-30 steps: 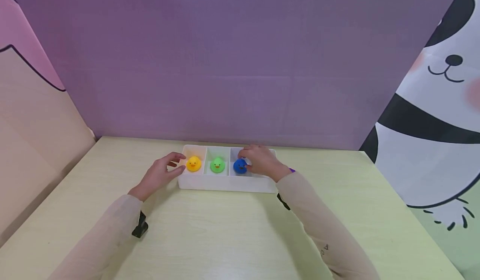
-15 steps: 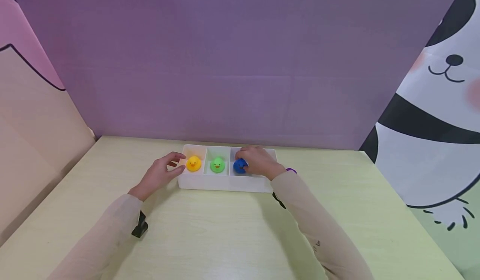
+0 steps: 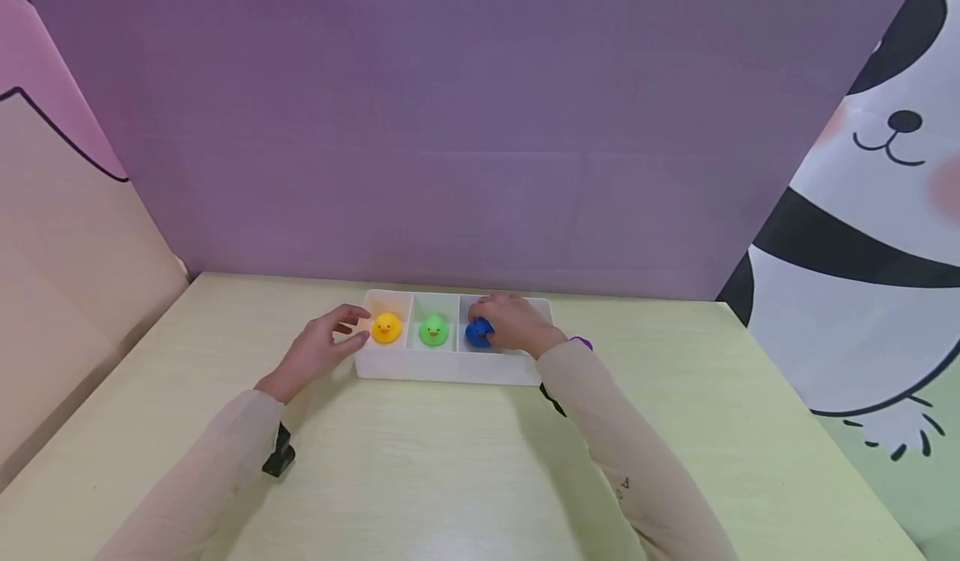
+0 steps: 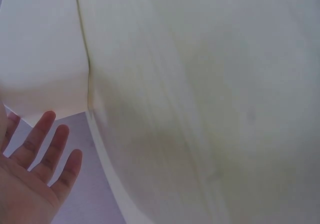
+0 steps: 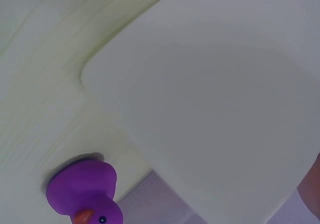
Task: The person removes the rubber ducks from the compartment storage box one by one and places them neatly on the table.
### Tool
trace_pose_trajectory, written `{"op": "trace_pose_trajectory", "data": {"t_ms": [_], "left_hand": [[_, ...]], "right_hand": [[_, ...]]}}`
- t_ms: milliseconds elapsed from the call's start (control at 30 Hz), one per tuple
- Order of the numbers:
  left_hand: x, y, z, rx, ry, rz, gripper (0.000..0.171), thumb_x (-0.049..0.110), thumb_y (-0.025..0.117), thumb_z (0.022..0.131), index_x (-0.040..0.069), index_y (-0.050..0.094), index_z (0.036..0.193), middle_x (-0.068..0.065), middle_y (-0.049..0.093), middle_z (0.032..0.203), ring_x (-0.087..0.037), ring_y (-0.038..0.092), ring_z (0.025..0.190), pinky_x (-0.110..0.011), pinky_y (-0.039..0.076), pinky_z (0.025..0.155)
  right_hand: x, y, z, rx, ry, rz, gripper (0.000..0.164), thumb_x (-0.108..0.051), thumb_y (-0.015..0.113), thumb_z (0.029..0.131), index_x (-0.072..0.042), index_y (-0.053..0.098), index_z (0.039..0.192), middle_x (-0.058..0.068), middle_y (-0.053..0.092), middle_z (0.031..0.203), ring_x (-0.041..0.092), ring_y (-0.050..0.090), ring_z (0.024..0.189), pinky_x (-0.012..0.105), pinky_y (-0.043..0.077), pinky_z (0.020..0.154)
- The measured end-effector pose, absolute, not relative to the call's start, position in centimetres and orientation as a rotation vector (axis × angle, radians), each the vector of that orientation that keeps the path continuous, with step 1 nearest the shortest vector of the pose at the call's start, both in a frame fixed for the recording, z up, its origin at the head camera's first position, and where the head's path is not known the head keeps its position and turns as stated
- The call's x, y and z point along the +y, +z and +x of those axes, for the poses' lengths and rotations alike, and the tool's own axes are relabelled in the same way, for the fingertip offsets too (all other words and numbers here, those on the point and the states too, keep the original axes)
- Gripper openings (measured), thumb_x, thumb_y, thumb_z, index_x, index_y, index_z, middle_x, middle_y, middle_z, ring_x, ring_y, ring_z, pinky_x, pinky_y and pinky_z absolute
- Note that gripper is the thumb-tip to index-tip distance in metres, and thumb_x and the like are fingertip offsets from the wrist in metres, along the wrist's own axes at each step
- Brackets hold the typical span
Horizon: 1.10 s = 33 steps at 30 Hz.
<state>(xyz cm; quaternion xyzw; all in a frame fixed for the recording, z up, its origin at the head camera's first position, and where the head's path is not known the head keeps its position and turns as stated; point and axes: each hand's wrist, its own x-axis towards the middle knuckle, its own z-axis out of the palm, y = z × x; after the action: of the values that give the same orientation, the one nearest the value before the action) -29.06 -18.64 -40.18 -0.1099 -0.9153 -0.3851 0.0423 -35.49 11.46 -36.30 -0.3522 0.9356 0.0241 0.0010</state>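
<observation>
A white divided tray [image 3: 450, 368] lies near the back of the table. In its compartments sit a yellow rubber duck [image 3: 386, 328] at the left, a green rubber duck [image 3: 434, 330] beside it, and a blue rubber duck [image 3: 477, 333] in the third. My right hand [image 3: 513, 325] reaches down over the blue duck, fingers and thumb curled at its right side; it covers the tray's right part. At the left end, my left hand [image 3: 324, 346] has loosely bent fingers and thumb right at the tray's edge. In the left wrist view, its fingers [image 4: 52, 154] are spread beside the tray's corner.
A purple rubber duck [image 5: 82, 184] stands on the table just right of the tray, mostly hidden behind the right wrist in the head view. Behind the table hangs a purple cloth [image 3: 480, 144]. A panda print [image 3: 862, 269] covers the right side.
The right hand has shifted slightly left and closed in on the blue duck. The left hand and the tray stay where they were.
</observation>
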Motion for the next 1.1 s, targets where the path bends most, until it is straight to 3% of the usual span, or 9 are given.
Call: {"op": "trace_pose_trajectory", "data": {"t_ms": [767,1100], "left_hand": [[-18.2,-40.1,-29.1,-2.804,-1.167,-0.324,0.036,0.027,0.057,0.089,0.017,0.05,0.123,-0.016,0.055,0.122,-0.033,0.053,0.108,-0.048,0.047,0.088],[-18.1,-40.2,-29.2,-2.799,-1.178,-0.32,0.036,0.027,0.057,0.089,0.017,0.051,0.123,-0.016,0.054,0.122,-0.033,0.053,0.108,-0.048,0.047,0.088]], "right_hand": [[11.9,-35.2,-35.1,2.929,0.032,-1.24,0.026,-0.007,0.071,0.076,-0.013,0.064,0.101,0.003,0.064,0.104,0.02,0.058,0.094,0.034,0.051,0.084],[11.9,-33.7,-34.5,2.942,0.04,-1.315,0.024,-0.006,0.07,0.075,-0.014,0.066,0.098,0.002,0.065,0.097,0.019,0.056,0.088,0.034,0.053,0.074]]}}
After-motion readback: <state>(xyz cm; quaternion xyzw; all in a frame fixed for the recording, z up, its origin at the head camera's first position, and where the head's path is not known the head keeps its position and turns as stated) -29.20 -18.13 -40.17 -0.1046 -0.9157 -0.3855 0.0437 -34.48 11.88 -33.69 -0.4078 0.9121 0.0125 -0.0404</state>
